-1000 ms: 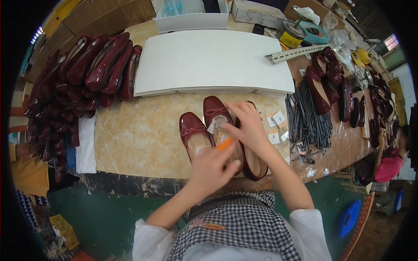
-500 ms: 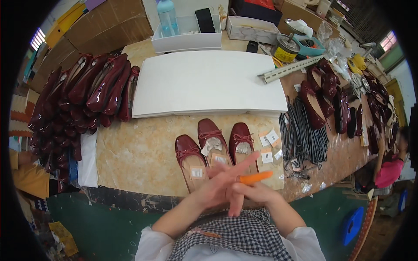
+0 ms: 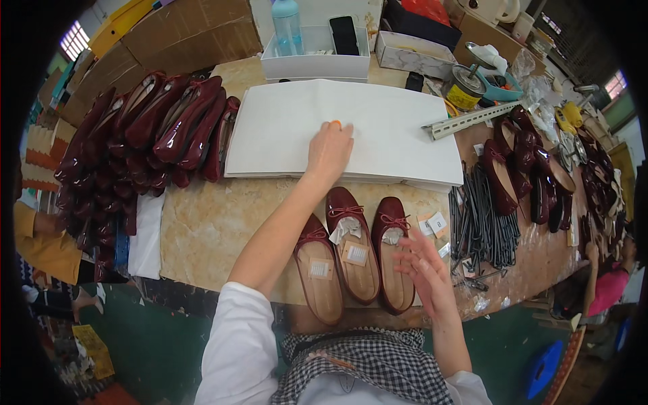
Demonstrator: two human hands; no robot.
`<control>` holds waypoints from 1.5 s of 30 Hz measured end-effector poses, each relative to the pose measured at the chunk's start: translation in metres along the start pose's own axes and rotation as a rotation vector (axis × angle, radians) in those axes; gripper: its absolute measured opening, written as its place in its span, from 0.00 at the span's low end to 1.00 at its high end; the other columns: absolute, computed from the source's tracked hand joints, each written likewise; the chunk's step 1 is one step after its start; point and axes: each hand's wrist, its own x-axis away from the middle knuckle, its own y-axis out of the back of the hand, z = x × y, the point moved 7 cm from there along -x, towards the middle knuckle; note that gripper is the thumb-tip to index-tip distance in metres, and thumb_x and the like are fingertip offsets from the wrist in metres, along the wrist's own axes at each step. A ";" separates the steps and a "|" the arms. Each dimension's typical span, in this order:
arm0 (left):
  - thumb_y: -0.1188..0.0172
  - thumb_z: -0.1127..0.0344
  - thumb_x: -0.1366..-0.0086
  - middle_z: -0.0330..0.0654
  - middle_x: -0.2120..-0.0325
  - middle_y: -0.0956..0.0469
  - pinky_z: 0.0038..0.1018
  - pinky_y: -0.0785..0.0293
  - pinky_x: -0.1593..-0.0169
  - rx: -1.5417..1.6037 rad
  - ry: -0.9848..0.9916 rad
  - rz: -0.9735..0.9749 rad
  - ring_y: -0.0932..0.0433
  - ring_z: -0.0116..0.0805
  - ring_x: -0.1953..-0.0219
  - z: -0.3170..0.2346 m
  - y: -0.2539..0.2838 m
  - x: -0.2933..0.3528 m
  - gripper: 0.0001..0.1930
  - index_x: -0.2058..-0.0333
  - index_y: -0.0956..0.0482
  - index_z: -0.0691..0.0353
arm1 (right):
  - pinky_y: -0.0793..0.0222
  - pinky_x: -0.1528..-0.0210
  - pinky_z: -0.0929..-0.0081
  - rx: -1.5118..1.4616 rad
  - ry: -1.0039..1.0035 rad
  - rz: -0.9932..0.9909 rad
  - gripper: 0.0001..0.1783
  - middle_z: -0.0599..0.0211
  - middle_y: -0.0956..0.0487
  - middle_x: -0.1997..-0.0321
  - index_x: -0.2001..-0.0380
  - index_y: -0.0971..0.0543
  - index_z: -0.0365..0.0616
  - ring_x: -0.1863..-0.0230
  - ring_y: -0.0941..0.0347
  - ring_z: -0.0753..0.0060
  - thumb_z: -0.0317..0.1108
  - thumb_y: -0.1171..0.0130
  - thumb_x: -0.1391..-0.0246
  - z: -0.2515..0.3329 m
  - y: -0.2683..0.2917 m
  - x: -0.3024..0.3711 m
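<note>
While maroon shoes (image 3: 361, 273) occupy tan tabletop (image 3: 209, 219), floor (image 3: 169, 331) shows green.

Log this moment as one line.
left hand: over paper | right hand: open, by right front shoe | tags: in left front shoe, middle front shoe

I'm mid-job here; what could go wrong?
If the left hand shifts the white paper stack, the metal strip lying over its right end might slide. The right hand, beside the rightmost front shoe, could nudge it. The leftmost front shoe has its heel near the table's front edge, so a bump might tip it off.
</note>
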 end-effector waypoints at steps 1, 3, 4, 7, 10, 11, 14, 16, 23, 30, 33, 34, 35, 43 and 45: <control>0.47 0.52 0.37 0.58 0.40 0.40 0.61 0.50 0.38 0.001 -0.065 -0.024 0.45 0.52 0.35 -0.016 0.002 0.007 0.26 0.40 0.32 0.48 | 0.36 0.41 0.60 -0.051 0.029 -0.053 0.36 0.53 0.39 0.35 0.32 0.48 0.43 0.38 0.37 0.59 0.40 0.49 0.39 0.003 0.007 0.000; 0.45 0.55 0.38 0.56 0.45 0.35 0.59 0.46 0.41 -0.086 -0.168 -0.168 0.40 0.51 0.39 -0.034 0.010 0.031 0.25 0.41 0.32 0.49 | 0.37 0.40 0.58 -0.158 0.077 -0.143 0.40 0.52 0.44 0.32 0.31 0.53 0.46 0.36 0.40 0.56 0.42 0.48 0.40 0.006 0.017 0.004; 0.44 0.57 0.39 0.55 0.48 0.32 0.57 0.43 0.42 -0.186 -0.208 -0.296 0.37 0.51 0.42 -0.038 0.021 0.038 0.25 0.42 0.31 0.50 | 0.37 0.40 0.58 -0.142 0.058 -0.130 0.40 0.51 0.45 0.31 0.31 0.54 0.46 0.35 0.41 0.56 0.43 0.48 0.40 0.003 0.013 0.005; 0.41 0.64 0.42 0.51 0.58 0.27 0.45 0.35 0.47 -0.539 -0.255 -0.764 0.30 0.48 0.51 -0.024 0.033 0.037 0.24 0.45 0.29 0.53 | 0.39 0.38 0.56 -0.072 0.020 -0.075 0.42 0.51 0.47 0.30 0.30 0.56 0.47 0.34 0.43 0.55 0.44 0.48 0.40 0.004 -0.002 0.002; 0.39 0.67 0.43 0.49 0.63 0.27 0.42 0.33 0.51 -0.404 -0.246 -0.707 0.29 0.48 0.56 -0.009 0.021 0.031 0.23 0.47 0.28 0.55 | 0.40 0.38 0.57 0.002 0.042 -0.033 0.40 0.52 0.48 0.30 0.30 0.56 0.47 0.34 0.43 0.55 0.41 0.49 0.39 0.004 0.000 0.005; 0.40 0.67 0.43 0.50 0.63 0.27 0.42 0.32 0.52 -0.305 -0.242 -0.621 0.29 0.48 0.56 -0.010 0.020 0.028 0.22 0.48 0.27 0.56 | 0.40 0.38 0.57 0.013 0.044 -0.037 0.40 0.52 0.48 0.30 0.30 0.56 0.47 0.33 0.43 0.55 0.40 0.49 0.39 0.003 0.002 0.005; 0.41 0.68 0.42 0.51 0.68 0.28 0.39 0.29 0.60 -0.024 -0.312 -0.524 0.27 0.49 0.61 -0.047 0.027 0.060 0.12 0.58 0.23 0.61 | 0.39 0.39 0.58 0.047 0.067 -0.136 0.41 0.53 0.48 0.29 0.30 0.55 0.47 0.34 0.42 0.58 0.48 0.49 0.39 0.013 0.006 0.011; 0.39 0.65 0.46 0.49 0.72 0.30 0.38 0.29 0.64 0.015 -0.408 -0.325 0.28 0.47 0.66 -0.114 0.039 0.131 0.07 0.72 0.26 0.60 | 0.40 0.37 0.56 -0.195 0.042 -0.195 0.40 0.53 0.48 0.29 0.30 0.54 0.47 0.33 0.44 0.56 0.44 0.48 0.39 0.009 0.022 0.013; 0.34 0.61 0.54 0.47 0.59 0.22 0.35 0.27 0.55 0.406 -0.710 -0.357 0.25 0.46 0.53 -0.125 0.048 0.247 0.11 0.70 0.19 0.57 | 0.30 0.45 0.70 -0.426 -0.471 -0.095 0.30 0.57 0.28 0.44 0.38 0.39 0.38 0.47 0.28 0.68 0.38 0.46 0.40 -0.064 -0.036 0.012; 0.48 0.62 0.36 0.49 0.48 0.28 0.31 0.35 0.43 0.792 0.001 -0.506 0.28 0.40 0.47 -0.033 0.031 0.253 0.22 0.47 0.32 0.68 | 0.50 0.31 0.60 0.862 0.413 0.367 0.44 0.53 0.50 0.28 0.34 0.43 0.43 0.27 0.55 0.55 0.28 0.36 0.55 0.009 -0.121 -0.004; 0.58 0.47 0.31 0.44 0.36 0.43 0.30 0.45 0.35 1.462 0.193 -0.268 0.43 0.34 0.35 -0.012 -0.004 0.254 0.34 0.35 0.46 0.66 | 0.36 0.39 0.61 1.190 0.665 0.367 0.34 0.49 0.32 0.39 0.41 0.31 0.42 0.37 0.35 0.54 0.25 0.38 0.56 -0.012 -0.137 -0.017; 0.56 0.47 0.31 0.46 0.38 0.39 0.33 0.45 0.35 1.438 0.153 -0.239 0.40 0.36 0.36 -0.007 -0.011 0.254 0.33 0.37 0.42 0.67 | 0.33 0.42 0.64 1.029 0.537 0.231 0.30 0.50 0.28 0.43 0.44 0.29 0.40 0.41 0.31 0.57 0.26 0.39 0.54 -0.018 -0.117 -0.039; 0.54 0.48 0.32 0.48 0.40 0.36 0.35 0.45 0.35 1.417 0.116 -0.207 0.37 0.38 0.37 -0.003 -0.019 0.257 0.32 0.39 0.38 0.67 | 0.31 0.46 0.66 0.866 0.404 0.096 0.26 0.51 0.24 0.48 0.47 0.27 0.38 0.45 0.27 0.60 0.27 0.39 0.53 -0.022 -0.097 -0.057; 0.44 0.48 0.41 0.58 0.60 0.23 0.44 0.46 0.36 -0.210 -0.243 0.003 0.27 0.50 0.50 -0.057 -0.046 0.301 0.28 0.58 0.22 0.73 | 0.32 0.63 0.66 1.687 0.723 0.291 0.24 0.62 0.32 0.67 0.56 0.21 0.44 0.63 0.31 0.60 0.28 0.39 0.64 -0.071 -0.132 -0.055; 0.44 0.48 0.41 0.58 0.60 0.23 0.45 0.46 0.36 -0.219 -0.287 -0.076 0.27 0.50 0.50 -0.063 -0.049 0.299 0.28 0.59 0.22 0.73 | 0.31 0.63 0.66 1.831 0.695 0.295 0.25 0.62 0.32 0.65 0.55 0.21 0.44 0.62 0.30 0.61 0.28 0.39 0.65 -0.087 -0.146 -0.079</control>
